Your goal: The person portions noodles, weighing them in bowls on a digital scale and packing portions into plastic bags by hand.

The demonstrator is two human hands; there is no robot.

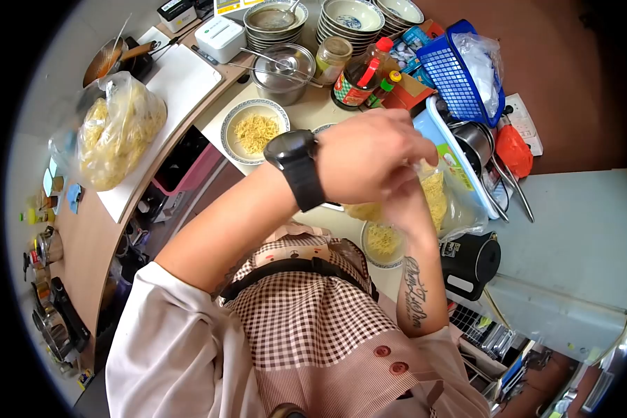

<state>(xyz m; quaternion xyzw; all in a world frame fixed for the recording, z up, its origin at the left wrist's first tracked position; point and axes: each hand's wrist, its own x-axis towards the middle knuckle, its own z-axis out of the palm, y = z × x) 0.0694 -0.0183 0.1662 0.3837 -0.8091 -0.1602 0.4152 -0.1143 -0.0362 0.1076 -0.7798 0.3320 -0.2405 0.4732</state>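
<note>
noodle bag (436,196) below left hand (369,155), beside right hand (404,200); cannot tell whether either grips it

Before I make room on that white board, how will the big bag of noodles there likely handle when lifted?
The bag will probably sag, its clear plastic being thin and wrinkled. It may feel fairly weighty, as noodles fill most of it.

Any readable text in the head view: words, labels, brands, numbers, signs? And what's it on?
No text reads with certainty.
Dark bottle with red cap: label print, too small.
White box: green print, too small.
Blue packets: print too small.
Light-blue tray: side label, too blurred.
Black kettle: pale print, too small.
Right forearm: tattooed script, letters unclear.
Yellow-edged panel: cut off, unreadable.
Watch: dark face, no digits visible.
</note>
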